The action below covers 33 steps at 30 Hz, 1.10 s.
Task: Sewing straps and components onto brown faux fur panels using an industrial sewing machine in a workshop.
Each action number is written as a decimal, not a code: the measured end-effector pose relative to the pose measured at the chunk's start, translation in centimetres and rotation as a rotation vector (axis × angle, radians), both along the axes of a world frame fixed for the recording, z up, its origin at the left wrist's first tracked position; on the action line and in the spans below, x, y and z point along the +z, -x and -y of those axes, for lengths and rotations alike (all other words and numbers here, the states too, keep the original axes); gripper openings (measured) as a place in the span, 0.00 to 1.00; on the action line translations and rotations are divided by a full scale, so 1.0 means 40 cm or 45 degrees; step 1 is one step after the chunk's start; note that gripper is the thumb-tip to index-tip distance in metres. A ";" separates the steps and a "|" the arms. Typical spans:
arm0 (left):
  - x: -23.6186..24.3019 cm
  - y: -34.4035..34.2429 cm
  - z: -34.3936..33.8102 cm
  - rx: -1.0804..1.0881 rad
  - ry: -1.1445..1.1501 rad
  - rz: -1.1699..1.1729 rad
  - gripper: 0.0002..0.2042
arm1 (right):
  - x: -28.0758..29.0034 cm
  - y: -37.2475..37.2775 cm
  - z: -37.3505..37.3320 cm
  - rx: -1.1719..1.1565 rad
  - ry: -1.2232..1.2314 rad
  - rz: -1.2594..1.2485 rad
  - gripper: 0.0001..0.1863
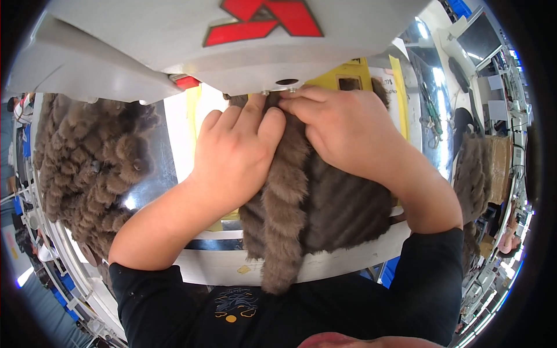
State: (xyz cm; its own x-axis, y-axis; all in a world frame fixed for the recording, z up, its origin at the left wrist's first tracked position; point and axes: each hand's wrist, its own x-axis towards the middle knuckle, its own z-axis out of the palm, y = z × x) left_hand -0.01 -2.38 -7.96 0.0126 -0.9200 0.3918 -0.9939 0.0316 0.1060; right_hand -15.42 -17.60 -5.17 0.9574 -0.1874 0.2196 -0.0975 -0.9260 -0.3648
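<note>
- Fur strip (pixel 284 200) emerges from under the sewing-machine head (pixel 249 69), over the fur panel (pixel 348 203).
- We see left hand (pixel 235 142) and right hand (pixel 354 130) half-curled beneath the head, on fur; grip hidden, can't tell.
- We judge: uneven pull may skew the strip.

Bright light, white glare on the metal tabletop (pixel 155 188), edges bowed by fisheye, black corners

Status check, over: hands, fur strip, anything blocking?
Left hand, right hand both at the fur strip, close to the machine. Strip lies over the wider fur piece. Machine hides strip's far end.
</note>
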 end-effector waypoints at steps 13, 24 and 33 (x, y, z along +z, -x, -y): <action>0.026 0.007 -0.007 -0.269 0.065 -0.020 0.19 | 0.000 0.009 0.024 -0.021 -0.028 0.001 0.13; 0.030 0.011 -0.016 -0.446 -0.022 -0.105 0.18 | -0.012 0.014 0.037 -0.030 0.010 -0.003 0.14; 0.024 0.021 -0.023 -0.419 -0.080 -0.139 0.18 | 0.010 0.005 0.036 -0.031 -0.035 -0.069 0.16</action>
State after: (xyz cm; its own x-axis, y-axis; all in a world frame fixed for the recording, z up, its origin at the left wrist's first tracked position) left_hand -0.84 -1.45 -7.00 -0.2499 -0.9039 0.3472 -0.9143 0.3384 0.2227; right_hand -15.63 -19.05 -4.75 0.9629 -0.2158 0.1619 -0.1402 -0.9129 -0.3834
